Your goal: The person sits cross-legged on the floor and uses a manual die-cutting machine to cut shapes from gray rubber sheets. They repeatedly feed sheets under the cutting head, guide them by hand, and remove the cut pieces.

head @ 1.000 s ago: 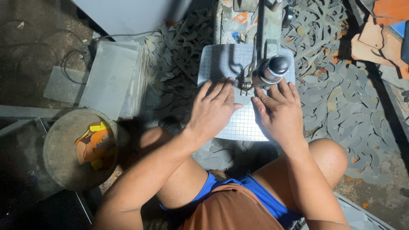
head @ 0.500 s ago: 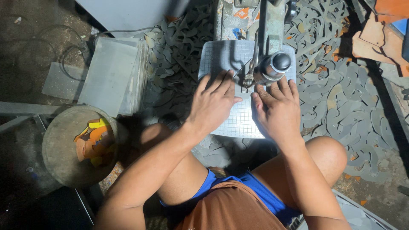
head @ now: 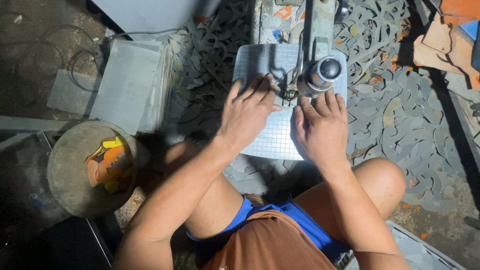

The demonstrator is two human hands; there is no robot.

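Just above the middle of the frame a thin grey sheet (head: 277,140) with a fine grid pattern lies flat on the worktop of a cutting machine (head: 312,30), whose arm runs down from the top edge and ends in a round metal head (head: 320,75). The left hand (head: 247,112) rests palm down on the left half of the sheet, fingers spread and stretched toward the blade point; it grips nothing, only presses. The right hand (head: 322,127) lies flat on the right half, fingers close together just below the metal head, also pressing and not closed on anything.

The sheet looks light and thin, probably stiff enough to slide in one piece yet easy to bend or flutter near the blade. Flat pressure on both sides of the cutting point seems the sound hold, fingertips kept just clear of it.

Grey curved offcuts (head: 400,115) cover the floor to the right and upper left. A stack of plain sheets (head: 130,85) lies at the left, and a round bucket (head: 65,165) with orange and yellow scraps sits lower left.
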